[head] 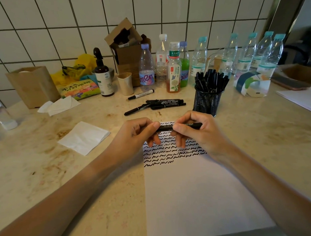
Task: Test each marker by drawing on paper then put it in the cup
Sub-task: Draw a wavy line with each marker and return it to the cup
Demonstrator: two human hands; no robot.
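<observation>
1. My left hand [139,131] and right hand [192,129] both pinch one black marker [179,126], held level above the top of the paper [198,195]; my left fingers close on its left end, my right thumb and fingers on its middle. The small print on its barrel is too small for me to read.
2. One sheet of paper lies at the near edge of the surface [257,140], its upper part covered in rows of black squiggles [170,151].
3. One black mesh cup [208,102] stands just beyond my right hand, packed with black markers [210,78]; I can't count them.
4. Beyond my left hand, toward the middle of the surface, lies a pile of loose black markers [161,104], about five, and one white-barrelled marker [141,94].
5. Two white tissues [84,138] lie toward the left edge.
6. Along the far edge stand about nine plastic bottles [246,56]; one tea bottle's label [173,54] reads "东方树叶".
7. One dark pump bottle [103,73], one beige cup [125,83] and an open cardboard box [126,48] stand there too.
</observation>
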